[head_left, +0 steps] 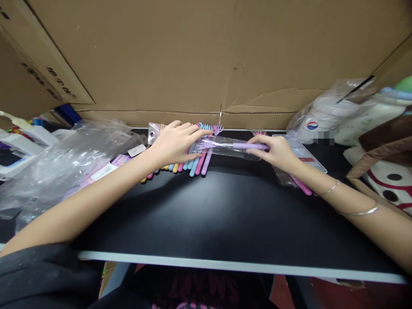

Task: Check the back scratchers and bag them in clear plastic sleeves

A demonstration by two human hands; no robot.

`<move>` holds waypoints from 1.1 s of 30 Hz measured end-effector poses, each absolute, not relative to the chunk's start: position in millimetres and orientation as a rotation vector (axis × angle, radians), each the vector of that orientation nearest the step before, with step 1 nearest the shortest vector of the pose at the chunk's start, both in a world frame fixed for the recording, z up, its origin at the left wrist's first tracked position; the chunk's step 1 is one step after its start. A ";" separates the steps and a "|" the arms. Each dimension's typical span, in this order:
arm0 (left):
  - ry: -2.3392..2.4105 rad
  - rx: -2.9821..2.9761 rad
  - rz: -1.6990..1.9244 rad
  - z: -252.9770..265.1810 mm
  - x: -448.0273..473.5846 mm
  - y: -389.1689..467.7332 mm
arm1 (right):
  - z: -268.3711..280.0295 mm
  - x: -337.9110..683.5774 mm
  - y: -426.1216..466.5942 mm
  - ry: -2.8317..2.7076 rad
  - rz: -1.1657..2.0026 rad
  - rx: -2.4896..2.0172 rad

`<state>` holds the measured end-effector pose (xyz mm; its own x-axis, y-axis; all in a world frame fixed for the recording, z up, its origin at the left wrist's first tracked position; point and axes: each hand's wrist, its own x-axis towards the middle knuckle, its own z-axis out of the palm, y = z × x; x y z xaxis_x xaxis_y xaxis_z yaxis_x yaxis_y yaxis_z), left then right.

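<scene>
A purple back scratcher (249,146) with a hand-shaped head lies level inside a clear plastic bag (222,148), above the black tabletop. My right hand (272,150) pinches its handle end between thumb and fingers. At the head end, my left hand (178,143) has thumb and index finger around the bag; the exact contact is partly hidden. Beneath and beside my left hand lies a row of back scratchers with pink, blue, yellow and purple handles (200,163), partly covered by it. Under my right forearm, a pink handle (301,185) sticks out.
Clear plastic bags (74,159) are heaped at the left, with a white label (104,171) among them. A flat pale-edged item (317,163), a bagged cup (322,122) and a plush-looking bag (391,184) stand right. Cardboard (193,56) walls the back.
</scene>
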<state>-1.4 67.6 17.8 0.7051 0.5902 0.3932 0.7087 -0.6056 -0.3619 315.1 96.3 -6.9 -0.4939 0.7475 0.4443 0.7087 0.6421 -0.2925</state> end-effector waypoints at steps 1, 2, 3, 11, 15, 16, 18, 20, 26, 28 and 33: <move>-1.005 -2.414 -0.319 17.0 -2.5 69.1 | -7.4 316.4 98.0 -2.325 0.076 -1.147; -1.014 -2.416 -0.325 16.2 -3.5 70.4 | -7.9 317.3 99.1 -2.331 0.064 -1.154; -1.019 -2.423 -0.333 15.5 -4.2 71.4 | -8.4 317.7 99.8 -2.335 0.057 -1.157; -0.959 -2.507 -0.346 11.4 -4.9 75.3 | -10.6 315.5 97.8 -2.340 0.080 -1.118; -0.952 -2.541 -0.363 10.1 -5.5 77.4 | -9.4 315.3 97.4 -2.330 0.126 -1.077; -0.951 -2.553 -0.366 9.9 -5.9 77.9 | -8.9 315.1 97.1 -2.325 0.138 -1.071; -0.947 -2.578 -0.378 9.6 -6.6 78.6 | -7.8 314.2 96.3 -2.318 0.173 -1.066; -0.949 -2.606 -0.391 9.2 -6.8 79.1 | -6.7 312.6 94.8 -2.320 0.229 -1.065; -0.958 -2.681 -0.435 7.5 -2.7 76.8 | -4.3 304.9 86.8 -2.335 0.413 -1.042; -0.968 -2.682 -0.435 7.2 -0.1 74.5 | -4.3 302.5 84.0 -2.342 0.488 -1.029; -1.050 -2.699 -0.425 9.3 4.4 68.8 | -4.0 301.0 82.8 -2.308 0.593 -1.030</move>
<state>4.4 68.8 9.3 0.7040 0.6230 0.3409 0.6847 -0.7229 -0.0930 301.0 82.8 -4.0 -0.5631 0.7726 0.2933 0.5356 0.6115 -0.5824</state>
